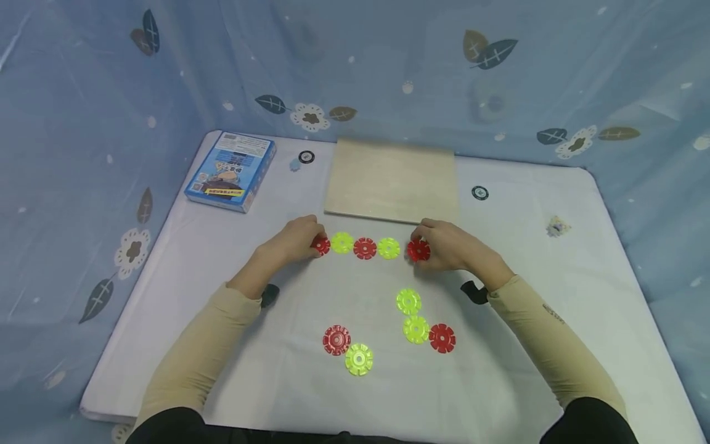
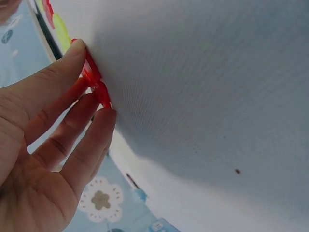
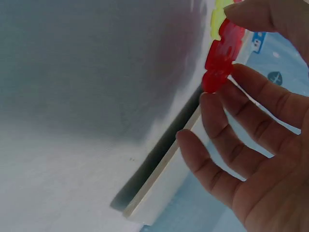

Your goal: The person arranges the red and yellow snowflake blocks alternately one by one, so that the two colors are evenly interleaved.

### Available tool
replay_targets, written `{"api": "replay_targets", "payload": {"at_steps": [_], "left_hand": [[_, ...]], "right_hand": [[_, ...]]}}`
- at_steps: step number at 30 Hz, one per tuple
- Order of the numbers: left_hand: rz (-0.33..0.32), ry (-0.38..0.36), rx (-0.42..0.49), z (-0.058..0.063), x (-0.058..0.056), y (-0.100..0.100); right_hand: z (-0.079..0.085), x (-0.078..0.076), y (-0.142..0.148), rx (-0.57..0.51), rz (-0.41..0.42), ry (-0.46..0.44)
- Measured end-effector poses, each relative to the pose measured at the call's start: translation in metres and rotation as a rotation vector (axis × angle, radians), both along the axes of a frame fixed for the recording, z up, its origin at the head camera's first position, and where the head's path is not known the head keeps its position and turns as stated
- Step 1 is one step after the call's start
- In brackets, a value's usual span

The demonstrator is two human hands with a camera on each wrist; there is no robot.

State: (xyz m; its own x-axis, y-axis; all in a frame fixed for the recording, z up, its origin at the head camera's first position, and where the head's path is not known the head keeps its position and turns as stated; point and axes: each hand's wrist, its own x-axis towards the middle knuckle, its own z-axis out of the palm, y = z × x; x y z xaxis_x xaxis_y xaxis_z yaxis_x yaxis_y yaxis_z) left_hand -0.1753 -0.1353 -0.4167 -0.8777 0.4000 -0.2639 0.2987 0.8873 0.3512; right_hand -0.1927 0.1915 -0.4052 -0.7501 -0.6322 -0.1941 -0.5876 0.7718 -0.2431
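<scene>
From the head view, a white table (image 1: 582,296) stands against blue sheeting (image 1: 388,49) printed with leaves and flowers. A blue box (image 1: 230,169) lies at ten o'clock on the table, a pale board (image 1: 391,179) at twelve. The hands are apart: the left hand (image 1: 299,239) pinches a red disc (image 1: 322,247) at the row's nine-o'clock end, the right hand (image 1: 446,243) another red disc (image 1: 418,250) just beyond its three-o'clock end. Loose discs (image 1: 416,330) lie towards five and seven.

From the left wrist, thumb and fingers grip their disc at eleven o'clock above shaded cloth (image 2: 203,96).

From the right wrist, fingertips hold theirs at one o'clock; the board's edge reaches six.
</scene>
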Motion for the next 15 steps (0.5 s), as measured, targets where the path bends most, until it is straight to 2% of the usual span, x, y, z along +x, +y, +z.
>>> {"api": "replay_targets", "payload": {"at_steps": [5,10,15], "left_hand": [[-0.006,0.004,-0.003,-0.001,0.0,0.001],[0.003,-0.007,-0.001,-0.001,0.001,0.002],[-0.006,0.004,-0.005,0.0,0.0,0.0]], "right_hand": [[-0.004,-0.01,-0.009,0.03,-0.01,-0.052],[-0.008,-0.013,-0.011,0.06,-0.024,-0.101],[-0.009,-0.013,-0.011,0.054,-0.008,-0.077]]}}
